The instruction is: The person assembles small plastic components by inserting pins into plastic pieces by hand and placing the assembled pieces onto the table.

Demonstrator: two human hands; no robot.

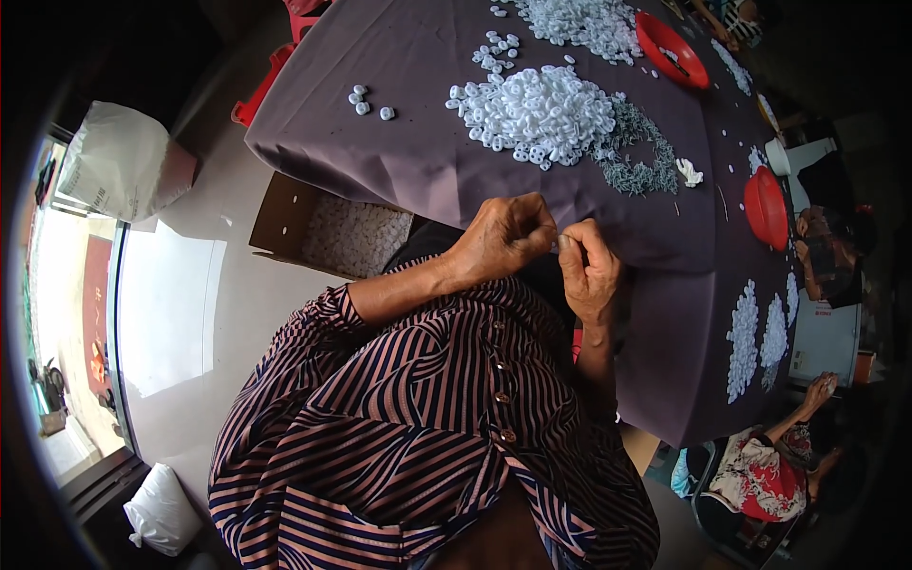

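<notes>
My left hand (502, 237) and my right hand (589, 271) meet at the near edge of a round table covered with a purple cloth (399, 142). The fingertips of both hands pinch together on a tiny pale piece (561, 238), too small to make out. Just beyond the hands lies a big heap of small white plastic pieces (537, 114), with a heap of thin grey pieces (638, 157) beside it on the right. My striped sleeves fill the lower middle of the view.
Two red bowls (670, 47) (766, 206) and more white heaps (750, 337) sit on the table. An open cardboard box of white pieces (350, 236) stands on the floor by a white sack (123, 161). Other people sit at the right (771, 465) (828, 249).
</notes>
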